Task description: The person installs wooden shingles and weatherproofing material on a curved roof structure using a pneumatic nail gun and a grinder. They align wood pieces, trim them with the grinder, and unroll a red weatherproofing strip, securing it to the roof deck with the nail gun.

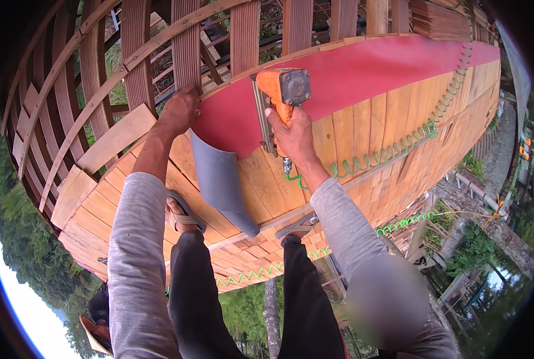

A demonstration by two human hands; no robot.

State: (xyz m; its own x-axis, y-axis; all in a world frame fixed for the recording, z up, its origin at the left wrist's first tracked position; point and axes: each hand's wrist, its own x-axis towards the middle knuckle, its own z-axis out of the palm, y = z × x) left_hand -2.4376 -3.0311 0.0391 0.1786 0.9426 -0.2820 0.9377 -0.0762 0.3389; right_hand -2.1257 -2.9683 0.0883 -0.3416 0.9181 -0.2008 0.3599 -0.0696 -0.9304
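Observation:
My right hand is wrapped round the handle of an orange nail gun, its thumb along the side. The gun lies over a long red sheet, and a green coiled air hose joins its lower end. My left hand is closed at the upper left corner of that sheet, by the slatted edge; its fingertips are partly hidden. Below my left hand, the loose end of the sheet curls over, showing its grey underside. Wooden shingles lie in rows beneath the sheet.
Spaced brown slats with gaps rise beyond the sheet. Loose boards lie at the left. My sandalled foot stands on a narrow batten. A second green coiled hose runs below. Another person's hat shows at lower left.

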